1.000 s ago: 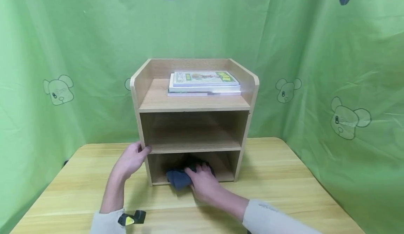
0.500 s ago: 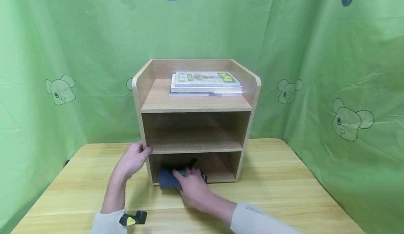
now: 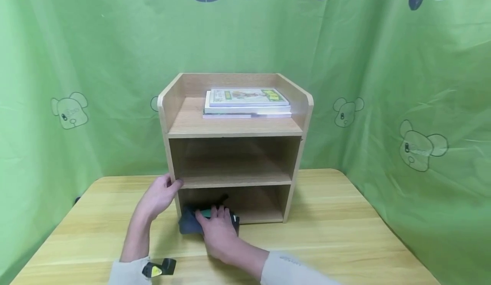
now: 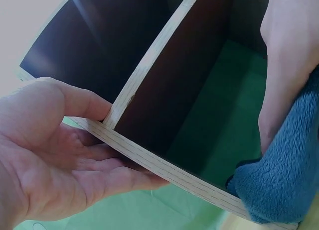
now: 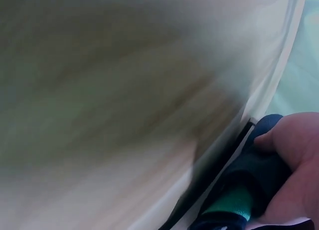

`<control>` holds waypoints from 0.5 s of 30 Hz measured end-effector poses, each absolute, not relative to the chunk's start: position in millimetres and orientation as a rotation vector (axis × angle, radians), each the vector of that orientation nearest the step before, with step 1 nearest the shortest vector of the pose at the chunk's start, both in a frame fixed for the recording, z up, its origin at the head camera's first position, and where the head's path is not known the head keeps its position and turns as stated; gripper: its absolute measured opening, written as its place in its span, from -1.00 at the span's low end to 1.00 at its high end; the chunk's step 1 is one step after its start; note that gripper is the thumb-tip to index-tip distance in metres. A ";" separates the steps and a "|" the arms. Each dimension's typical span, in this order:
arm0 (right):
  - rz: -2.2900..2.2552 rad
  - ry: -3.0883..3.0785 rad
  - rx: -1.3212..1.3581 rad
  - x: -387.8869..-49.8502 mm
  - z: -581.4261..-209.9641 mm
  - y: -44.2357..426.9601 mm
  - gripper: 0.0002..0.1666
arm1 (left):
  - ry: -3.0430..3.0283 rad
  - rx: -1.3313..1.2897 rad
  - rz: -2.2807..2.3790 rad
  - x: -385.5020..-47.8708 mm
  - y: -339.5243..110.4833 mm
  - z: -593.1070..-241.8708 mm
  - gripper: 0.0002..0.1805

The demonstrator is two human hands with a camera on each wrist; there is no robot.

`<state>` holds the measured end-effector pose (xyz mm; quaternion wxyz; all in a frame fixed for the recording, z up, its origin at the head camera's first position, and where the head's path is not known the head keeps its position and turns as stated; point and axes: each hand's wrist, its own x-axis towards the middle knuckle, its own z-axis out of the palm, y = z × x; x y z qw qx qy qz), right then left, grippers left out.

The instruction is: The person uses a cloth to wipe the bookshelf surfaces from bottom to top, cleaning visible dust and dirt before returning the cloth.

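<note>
Gripping rack: left hand, thumb and fingers on either side of its left panel. Right hand clamped on blue cloth at front left corner of bottom compartment. Hands apart from each other. Rack upright on tabletop, between left and right edges. Books stacked on top shelf.

Fuzzy cloth, matt wooden shelf

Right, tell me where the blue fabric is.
In the head view, the blue fabric is at the left front of the bottom compartment of the wooden shelf, held by the right hand, below the left hand.
</note>
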<state>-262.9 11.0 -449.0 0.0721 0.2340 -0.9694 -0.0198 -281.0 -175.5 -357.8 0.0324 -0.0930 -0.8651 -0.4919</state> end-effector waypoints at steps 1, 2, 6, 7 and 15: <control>-0.077 -2.916 0.697 -262.0 -448.8 8.0 -0.18 | -2.666 -0.277 -1.511 -280.3 -175.8 -357.5 -0.42; -0.090 -2.917 0.691 -261.3 -448.7 5.7 -0.13 | -2.667 -0.272 -1.509 -279.7 -176.1 -357.1 -0.42; -0.133 -2.923 0.672 -261.4 -447.6 1.6 -0.09 | -2.675 -0.256 -1.495 -278.0 -176.8 -356.3 -0.42; -0.124 -2.926 0.669 -261.8 -447.3 1.7 -0.13 | -2.679 -0.252 -1.488 -278.2 -176.8 -356.4 -0.42; 0.044 -2.796 0.687 -264.3 -449.4 7.4 -0.39 | -2.658 -0.282 -1.510 -281.7 -175.6 -358.0 -0.44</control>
